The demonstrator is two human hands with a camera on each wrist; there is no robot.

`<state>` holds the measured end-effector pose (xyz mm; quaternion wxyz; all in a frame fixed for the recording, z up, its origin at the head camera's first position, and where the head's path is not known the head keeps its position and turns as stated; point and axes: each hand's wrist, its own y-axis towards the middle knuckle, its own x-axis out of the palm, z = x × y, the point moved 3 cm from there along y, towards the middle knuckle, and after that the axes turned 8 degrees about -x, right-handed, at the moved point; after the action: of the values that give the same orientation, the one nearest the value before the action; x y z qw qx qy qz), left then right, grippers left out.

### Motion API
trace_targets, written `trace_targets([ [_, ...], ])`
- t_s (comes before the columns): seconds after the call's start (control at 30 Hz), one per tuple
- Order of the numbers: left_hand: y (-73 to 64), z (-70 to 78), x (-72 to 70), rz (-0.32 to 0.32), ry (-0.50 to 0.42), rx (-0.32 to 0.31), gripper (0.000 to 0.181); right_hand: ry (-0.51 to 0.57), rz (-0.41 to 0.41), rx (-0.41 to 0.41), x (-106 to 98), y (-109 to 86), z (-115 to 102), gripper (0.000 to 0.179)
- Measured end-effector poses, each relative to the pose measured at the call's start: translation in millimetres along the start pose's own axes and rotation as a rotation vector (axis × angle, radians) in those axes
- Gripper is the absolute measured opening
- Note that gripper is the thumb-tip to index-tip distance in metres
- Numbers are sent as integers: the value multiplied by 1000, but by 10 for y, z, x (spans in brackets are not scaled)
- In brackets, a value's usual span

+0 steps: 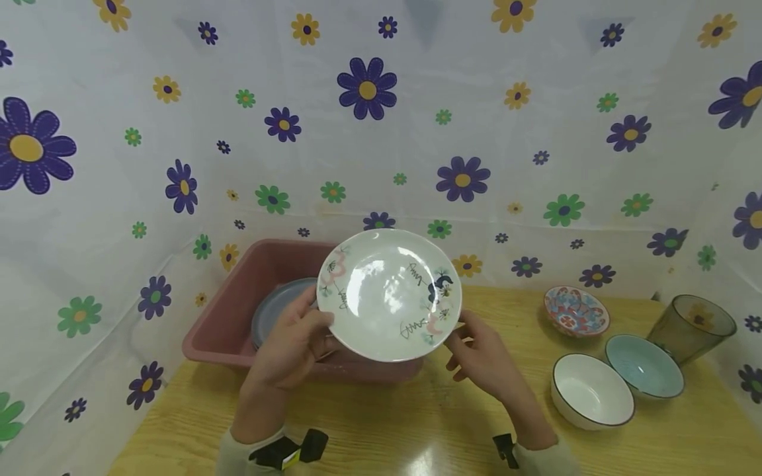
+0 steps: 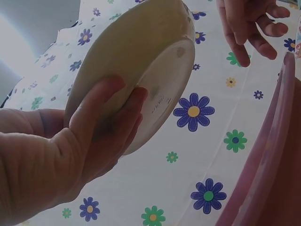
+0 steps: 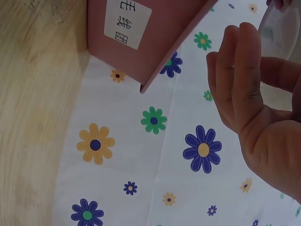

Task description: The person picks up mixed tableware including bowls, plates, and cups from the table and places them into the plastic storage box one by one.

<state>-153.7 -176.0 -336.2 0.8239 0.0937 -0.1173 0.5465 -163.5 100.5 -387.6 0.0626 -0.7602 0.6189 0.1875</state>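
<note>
A white plate (image 1: 381, 297) with pink, dark blue and green flower drawings is held up, its glossy face towards the head camera. My left hand (image 1: 286, 347) grips its left rim, thumb at the front edge. The left wrist view shows that hand's fingers (image 2: 134, 103) against the underside, by the foot ring. At the lower right rim is my right hand (image 1: 485, 357), its fingers loosely extended. From the left wrist, a gap shows between this right hand (image 2: 254, 28) and the plate. Behind and below the plate stands a pink basin (image 1: 223, 324), partly hidden.
Inside the basin lies a blue-grey plate (image 1: 276, 307). On the wooden table (image 1: 476, 436) to the right stand a red-and-blue patterned bowl (image 1: 576, 311), a white bowl (image 1: 592, 390), a light blue bowl (image 1: 645, 367) and a brownish clear cup (image 1: 690, 330). A flowered curtain (image 1: 411, 152) hangs behind.
</note>
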Motion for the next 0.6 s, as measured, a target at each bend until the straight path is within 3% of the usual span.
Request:
trace_targets([
  [0.27, -20, 56, -144, 98, 51, 15, 56, -49, -9, -35, 148, -6, -27, 35],
  [0.6, -33, 107, -302, 203, 49, -9, 58, -82, -90, -59, 281, -8, -41, 36],
])
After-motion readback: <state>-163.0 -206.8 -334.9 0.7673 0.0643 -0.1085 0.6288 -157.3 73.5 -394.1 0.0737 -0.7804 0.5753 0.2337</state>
